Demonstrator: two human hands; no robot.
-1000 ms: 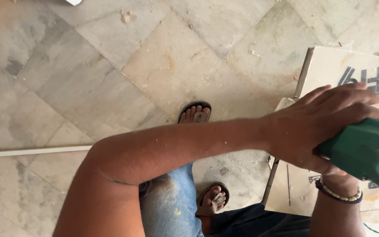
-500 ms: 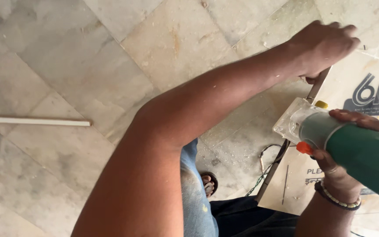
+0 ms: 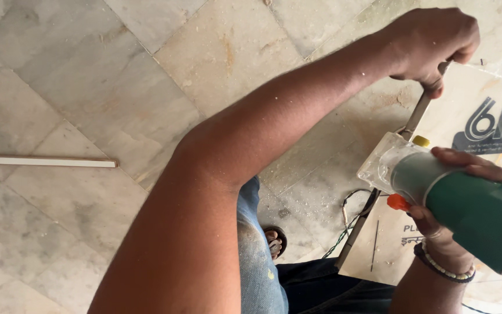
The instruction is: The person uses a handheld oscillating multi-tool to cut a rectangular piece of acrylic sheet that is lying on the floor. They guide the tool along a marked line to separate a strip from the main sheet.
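Observation:
My left hand (image 3: 434, 43) is stretched out at the top right, fingers closed over the far edge of a pale board (image 3: 472, 151) that lies on the floor. My right hand (image 3: 448, 232), wearing a beaded bracelet, grips a green power tool (image 3: 477, 212). The tool has a clear plastic base plate (image 3: 382, 166) and an orange knob, and its base rests at the board's left edge. A dark printed mark covers part of the board's top.
Marble floor tiles (image 3: 117, 99) fill the view. A thin white strip (image 3: 42, 161) lies on the floor at the left. A cable (image 3: 347, 224) trails beside the board. My jeans-clad knee (image 3: 257, 261) and a sandalled foot (image 3: 274, 241) are below.
My left hand has moved up along the board's edge and gripped it. The green tool has come in closer, its base plate now at the board's left edge.

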